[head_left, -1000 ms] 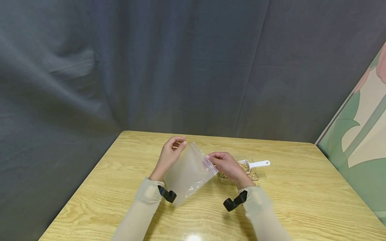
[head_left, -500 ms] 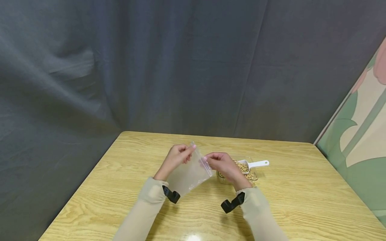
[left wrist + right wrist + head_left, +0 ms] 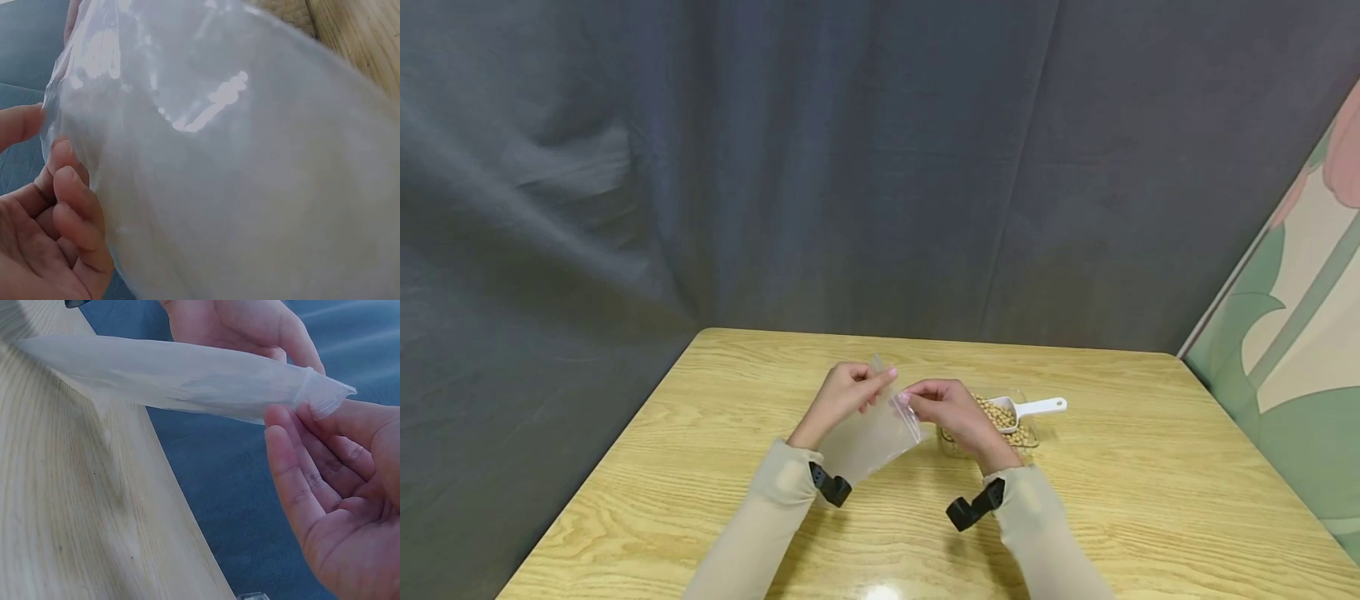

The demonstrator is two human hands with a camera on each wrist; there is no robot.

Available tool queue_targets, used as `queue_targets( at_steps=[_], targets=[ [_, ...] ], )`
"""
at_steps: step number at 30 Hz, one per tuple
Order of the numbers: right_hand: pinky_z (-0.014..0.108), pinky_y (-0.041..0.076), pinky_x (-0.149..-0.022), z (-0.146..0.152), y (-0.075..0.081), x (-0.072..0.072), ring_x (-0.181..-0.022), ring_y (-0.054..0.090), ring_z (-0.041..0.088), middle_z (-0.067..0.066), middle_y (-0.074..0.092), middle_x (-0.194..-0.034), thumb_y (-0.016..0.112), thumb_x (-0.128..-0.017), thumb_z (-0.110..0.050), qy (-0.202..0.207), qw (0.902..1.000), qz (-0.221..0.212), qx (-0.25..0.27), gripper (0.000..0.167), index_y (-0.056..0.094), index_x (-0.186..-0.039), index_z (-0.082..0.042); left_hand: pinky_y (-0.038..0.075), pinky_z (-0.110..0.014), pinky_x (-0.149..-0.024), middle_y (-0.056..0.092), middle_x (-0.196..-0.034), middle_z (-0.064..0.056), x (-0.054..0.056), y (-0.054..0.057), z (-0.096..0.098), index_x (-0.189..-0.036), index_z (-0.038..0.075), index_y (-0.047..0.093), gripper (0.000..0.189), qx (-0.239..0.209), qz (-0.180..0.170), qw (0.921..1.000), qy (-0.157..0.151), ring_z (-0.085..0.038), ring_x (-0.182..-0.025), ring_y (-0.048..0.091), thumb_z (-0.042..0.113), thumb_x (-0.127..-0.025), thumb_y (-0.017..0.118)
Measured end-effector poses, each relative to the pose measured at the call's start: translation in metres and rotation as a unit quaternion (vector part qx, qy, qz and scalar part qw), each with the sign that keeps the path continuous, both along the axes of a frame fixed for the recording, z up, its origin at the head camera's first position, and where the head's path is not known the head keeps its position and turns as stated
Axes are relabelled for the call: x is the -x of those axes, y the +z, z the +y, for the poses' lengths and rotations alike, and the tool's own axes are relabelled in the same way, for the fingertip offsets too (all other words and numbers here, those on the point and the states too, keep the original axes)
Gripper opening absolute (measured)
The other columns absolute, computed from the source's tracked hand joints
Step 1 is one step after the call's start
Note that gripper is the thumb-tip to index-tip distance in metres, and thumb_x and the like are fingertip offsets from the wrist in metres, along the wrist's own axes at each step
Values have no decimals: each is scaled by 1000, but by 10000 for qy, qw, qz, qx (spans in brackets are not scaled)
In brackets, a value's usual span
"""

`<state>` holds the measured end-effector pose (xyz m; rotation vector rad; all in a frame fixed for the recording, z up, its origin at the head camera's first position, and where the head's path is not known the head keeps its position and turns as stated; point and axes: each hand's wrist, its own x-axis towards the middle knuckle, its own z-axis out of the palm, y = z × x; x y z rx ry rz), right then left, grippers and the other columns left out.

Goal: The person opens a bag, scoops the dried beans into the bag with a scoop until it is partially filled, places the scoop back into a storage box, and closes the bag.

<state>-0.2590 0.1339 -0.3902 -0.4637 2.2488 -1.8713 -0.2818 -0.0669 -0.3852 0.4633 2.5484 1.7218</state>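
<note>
A clear zip-lock bag [image 3: 868, 442] hangs tilted between my two hands in the head view, its zip edge toward the upper right. My left hand [image 3: 838, 398] pinches it near the upper corner of that edge, thumb on the near side. The right hand [image 3: 953, 414] pinches the zip edge between thumb and fingers, a short way from the left thumb. In the left wrist view the film [image 3: 250, 181] fills most of the picture, with fingers [image 3: 78, 200] curled at its border. Seen from the right wrist, the bag [image 3: 181, 378] is nearly edge-on and slightly puffed.
Just right of the right hand stands a clear container [image 3: 1033, 440] of small round tan beans [image 3: 1000, 414]. A white scoop [image 3: 1041, 407] lies in it, handle pointing right. All this is on a wooden table [image 3: 1150, 467] with a dark curtain [image 3: 880, 167] behind it.
My left hand has moved right and slightly down, from beside the bag to a pinch on its upper corner. The right hand has shifted slightly left, and the hands are closer together.
</note>
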Motion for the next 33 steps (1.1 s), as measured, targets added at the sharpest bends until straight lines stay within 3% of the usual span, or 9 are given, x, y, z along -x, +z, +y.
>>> queue_targets(
  at_steps=[12, 17, 22, 28, 33],
  targets=[
    [29, 52, -82, 0, -1, 0, -86, 63, 11, 5, 70, -97, 59, -91, -13, -161, 9997, 74, -162, 25, 68, -103, 6, 44, -23, -50, 54, -57, 0, 1, 2, 2, -72, -4, 64, 27, -161, -244, 9993, -234, -11, -48, 51, 16, -89, 59],
    [28, 50, -77, -2, -1, 0, -82, 61, 12, 2, 69, -91, 58, -88, -12, -363, 9992, -62, -169, 23, 69, -99, 4, 49, -23, -51, 57, -57, 2, 1, 2, 3, -73, -4, 65, 24, -390, -443, 9978, -289, -10, -49, 54, 13, -88, 57],
    [32, 51, -82, -5, -2, 0, -84, 62, 12, 3, 69, -96, 63, -90, -21, -385, 9988, -275, -88, 27, 69, -102, 3, 51, -24, -52, 60, -59, 2, 0, 0, 3, -78, -6, 68, 24, -668, -430, 9963, -322, -9, -49, 56, 11, -89, 56],
    [36, 52, -85, -9, -6, -1, -85, 64, 12, 6, 71, -101, 66, -90, -24, -482, 9985, -260, -17, 30, 72, -104, 2, 51, -24, -54, 61, -61, 1, -1, 1, 2, -81, -7, 67, 22, -819, -435, 9941, -557, -9, -52, 57, 10, -90, 56],
    [30, 51, -80, -10, -8, 1, -83, 62, 11, 4, 71, -95, 64, -91, -18, -578, 9982, -123, 84, 26, 71, -102, 4, 51, -25, -55, 59, -63, 1, 0, 0, 2, -81, -7, 65, 22, -770, -314, 9943, -666, -10, -54, 56, 10, -91, 56]
  ],
)
